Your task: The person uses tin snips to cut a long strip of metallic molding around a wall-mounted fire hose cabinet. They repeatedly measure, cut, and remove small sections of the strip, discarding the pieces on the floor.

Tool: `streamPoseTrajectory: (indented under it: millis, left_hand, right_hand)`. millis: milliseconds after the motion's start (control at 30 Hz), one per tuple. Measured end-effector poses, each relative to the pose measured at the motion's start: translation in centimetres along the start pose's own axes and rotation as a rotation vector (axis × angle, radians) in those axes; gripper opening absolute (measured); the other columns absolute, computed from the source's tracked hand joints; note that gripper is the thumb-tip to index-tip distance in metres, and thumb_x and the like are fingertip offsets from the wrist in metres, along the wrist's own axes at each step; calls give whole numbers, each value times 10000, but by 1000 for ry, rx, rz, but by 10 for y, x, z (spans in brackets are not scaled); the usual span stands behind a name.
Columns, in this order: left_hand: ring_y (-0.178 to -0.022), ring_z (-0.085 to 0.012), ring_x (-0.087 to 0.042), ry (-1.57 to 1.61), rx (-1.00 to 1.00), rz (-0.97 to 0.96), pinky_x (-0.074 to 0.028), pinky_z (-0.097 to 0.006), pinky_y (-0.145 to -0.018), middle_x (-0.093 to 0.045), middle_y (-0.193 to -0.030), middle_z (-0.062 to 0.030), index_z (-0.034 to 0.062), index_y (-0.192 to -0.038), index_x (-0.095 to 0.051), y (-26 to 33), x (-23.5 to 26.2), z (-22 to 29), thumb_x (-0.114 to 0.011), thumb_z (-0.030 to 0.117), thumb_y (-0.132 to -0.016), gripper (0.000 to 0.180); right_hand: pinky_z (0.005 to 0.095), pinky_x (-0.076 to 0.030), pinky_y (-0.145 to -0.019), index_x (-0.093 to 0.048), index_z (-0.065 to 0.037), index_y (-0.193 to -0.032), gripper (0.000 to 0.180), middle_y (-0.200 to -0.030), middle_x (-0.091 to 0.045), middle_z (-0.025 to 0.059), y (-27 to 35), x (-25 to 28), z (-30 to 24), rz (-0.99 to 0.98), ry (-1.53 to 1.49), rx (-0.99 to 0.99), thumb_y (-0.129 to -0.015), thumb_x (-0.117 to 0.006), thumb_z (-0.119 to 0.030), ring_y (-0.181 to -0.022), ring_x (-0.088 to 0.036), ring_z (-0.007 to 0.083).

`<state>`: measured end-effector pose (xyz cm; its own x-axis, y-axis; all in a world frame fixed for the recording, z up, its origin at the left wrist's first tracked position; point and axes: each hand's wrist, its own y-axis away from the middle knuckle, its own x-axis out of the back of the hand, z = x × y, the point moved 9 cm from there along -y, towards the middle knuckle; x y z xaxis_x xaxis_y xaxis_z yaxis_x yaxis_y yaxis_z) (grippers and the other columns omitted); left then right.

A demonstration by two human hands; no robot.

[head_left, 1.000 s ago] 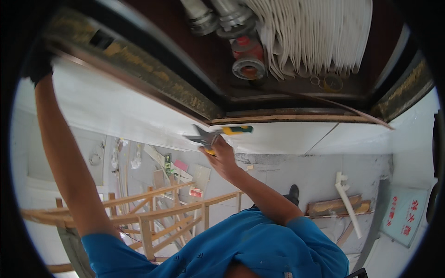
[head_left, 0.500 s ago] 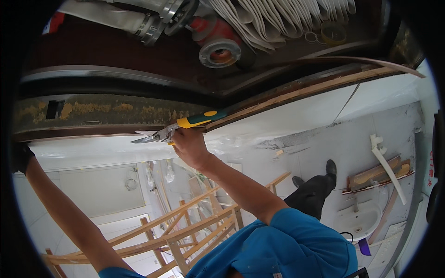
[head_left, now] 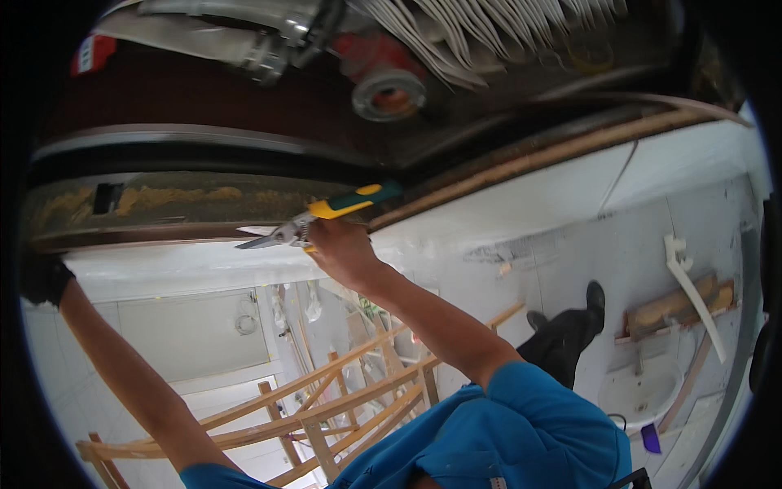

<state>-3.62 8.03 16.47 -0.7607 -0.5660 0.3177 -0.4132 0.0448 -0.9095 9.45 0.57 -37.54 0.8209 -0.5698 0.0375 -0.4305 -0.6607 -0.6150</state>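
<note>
My right hand [head_left: 340, 249], bare, is closed around pruning shears [head_left: 330, 213] with green and yellow handles. Their metal blades are parted and point left, close to a thin brown trim strip [head_left: 155, 236] along the lower edge of the frame; I cannot tell whether they touch it. At the far left, my left hand [head_left: 47, 281] wears a dark glove and is raised to the left end of that strip. Its fingers are lost in the dark rim, so their grip does not show.
Above is a dark cabinet with a red hydrant valve [head_left: 388, 92], a folded white hose [head_left: 481, 37] and metal couplings [head_left: 273, 57]. A wooden frame [head_left: 326, 411] stands below my arms. A washbasin [head_left: 643, 387] and a white pipe [head_left: 696, 297] lie at the lower right.
The view has shifted slightly, so the surroundings sit a little farther right, with some blur. My right hand still holds the shears at nearly the same spot along the strip.
</note>
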Motion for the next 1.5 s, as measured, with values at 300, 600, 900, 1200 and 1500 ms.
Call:
streamPoseTrajectory:
  millis: [300,600,900,1200,1500]
  left_hand:
    - [-1283,-328,-509,-322,12,418,-384,-412,-1112,-572,-1328,-180,3,-1340,-542,18,-13,78,-715,173,-895,507]
    - [-1350,-392,-444,-382,26,419,-353,-487,-1127,-517,-1404,-211,22,-1379,-503,42,-25,88,-697,88,-820,595]
    - [-1340,-404,-448,-303,59,408,-353,-486,-1128,-524,-1398,-205,26,-1362,-516,38,-9,92,-651,102,-830,554]
    - [-1382,-378,-407,-237,56,415,-324,-476,-1156,-488,-1443,-191,34,-1406,-488,38,-11,86,-636,84,-848,579]
    - [-1377,-386,-414,-282,49,398,-323,-481,-1155,-485,-1449,-203,20,-1404,-490,37,-12,86,-648,132,-859,578]
  right_hand:
    - [417,-562,-607,-635,-31,-1061,361,-955,-641,203,-15,18,0,98,67,130,-810,-820,-212,-752,-661,392]
    - [430,-551,-705,-665,-40,-994,402,-910,-671,159,-26,10,23,-39,84,102,-705,-861,-238,-831,-660,375]
    - [398,-526,-746,-648,5,-972,432,-903,-671,172,-15,-3,34,-95,31,58,-735,-870,-281,-839,-663,350]
    - [392,-521,-733,-656,11,-953,418,-867,-674,163,-15,-3,48,-82,6,-39,-741,-863,-285,-809,-666,318]
    - [398,-511,-702,-649,9,-959,411,-826,-656,150,-13,-5,55,-86,29,-96,-751,-852,-281,-782,-657,289]
